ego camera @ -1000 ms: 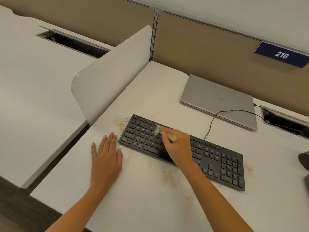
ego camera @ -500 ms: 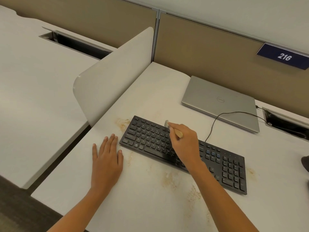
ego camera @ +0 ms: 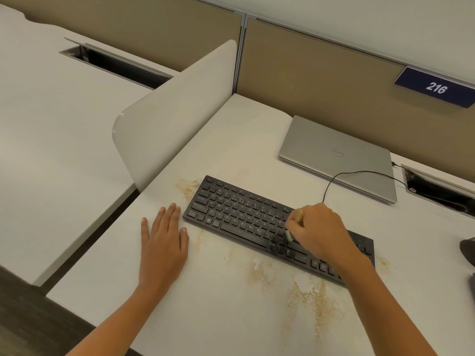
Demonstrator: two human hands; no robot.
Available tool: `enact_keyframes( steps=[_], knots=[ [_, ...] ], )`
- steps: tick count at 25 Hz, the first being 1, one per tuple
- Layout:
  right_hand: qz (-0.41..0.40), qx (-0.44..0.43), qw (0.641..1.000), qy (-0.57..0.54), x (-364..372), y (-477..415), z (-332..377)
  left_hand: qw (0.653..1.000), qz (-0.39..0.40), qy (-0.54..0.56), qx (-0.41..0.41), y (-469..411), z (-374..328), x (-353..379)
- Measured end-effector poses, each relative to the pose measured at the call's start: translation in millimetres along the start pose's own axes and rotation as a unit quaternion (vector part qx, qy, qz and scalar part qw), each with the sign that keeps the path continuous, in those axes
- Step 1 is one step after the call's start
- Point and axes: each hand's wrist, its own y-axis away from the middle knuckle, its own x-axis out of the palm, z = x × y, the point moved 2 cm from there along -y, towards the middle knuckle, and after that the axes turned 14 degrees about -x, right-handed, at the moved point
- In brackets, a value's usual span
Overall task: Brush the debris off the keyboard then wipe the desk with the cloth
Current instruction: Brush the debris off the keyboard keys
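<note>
A black keyboard (ego camera: 239, 217) lies at an angle on the white desk (ego camera: 226, 319). My right hand (ego camera: 321, 229) is closed around a small brush (ego camera: 290, 233) with a wooden handle, its pale bristles down on the keys right of the middle. My left hand (ego camera: 164, 242) rests flat on the desk, fingers apart, just left of the keyboard's near corner. Tan crumbs (ego camera: 312, 301) are scattered on the desk in front of the keyboard, and another crumb patch (ego camera: 187, 187) lies at its far left corner. No cloth is in view.
A closed silver laptop (ego camera: 336, 155) sits behind the keyboard, whose black cable (ego camera: 359, 173) runs to a desk cable slot (ego camera: 437, 191). A white divider panel (ego camera: 174, 111) stands at the desk's left edge. A dark mouse (ego camera: 467, 249) is at the right border.
My right hand has swept the brush from the upper middle keys toward me and to the right, down to the lower rows. My left hand stayed flat on the desk.
</note>
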Motion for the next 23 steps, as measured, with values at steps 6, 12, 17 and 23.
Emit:
enact_keyframes(
  steps=[6,12,17,23],
  knots=[
    [-0.152,0.165,0.925,-0.305,20.0,24.8,6.4,1.0,0.0,0.002,-0.003,1.4,-0.7,1.3],
    [-0.231,0.19,0.899,-0.32,21.4,51.4,0.8,1.0,0.001,-0.004,-0.003,-0.3,1.1,2.1],
    [-0.148,0.144,0.912,-0.354,26.4,58.9,9.3,1.0,0.001,0.005,-0.001,0.1,0.8,2.2],
    [-0.173,0.138,0.935,-0.277,33.8,64.5,9.7,1.0,0.002,0.01,-0.001,-0.5,0.9,2.9]
  ],
)
